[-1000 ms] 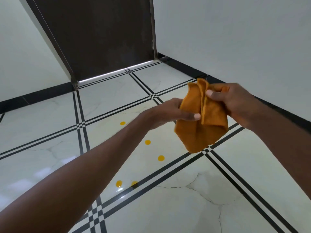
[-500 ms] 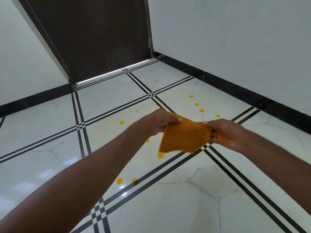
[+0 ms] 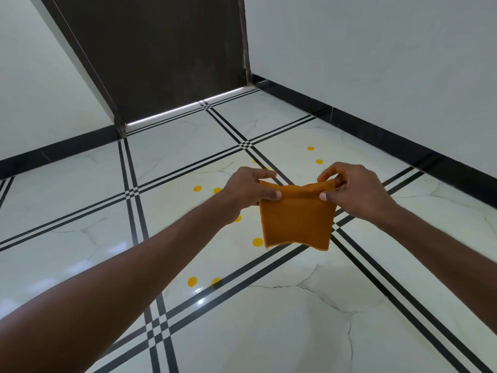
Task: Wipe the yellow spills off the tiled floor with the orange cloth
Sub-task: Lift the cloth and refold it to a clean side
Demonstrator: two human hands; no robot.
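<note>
Orange cloth: a folded square of orange fabric hangs in the air at centre frame, held up by its top edge, above the floor and not touching it.
Left hand: the left hand pinches the cloth's upper left corner, thumb in front, fingers curled behind.
Right hand: the right hand pinches the upper right corner in the same way.
Spills: round yellow spots dot the glossy white marble-look tiled floor; one sits just left of the cloth's lower edge, two lie lower centre, others upper right.
Surroundings: black stripes cross the tiles; a dark brown door stands at top centre between pale walls with black skirting.
</note>
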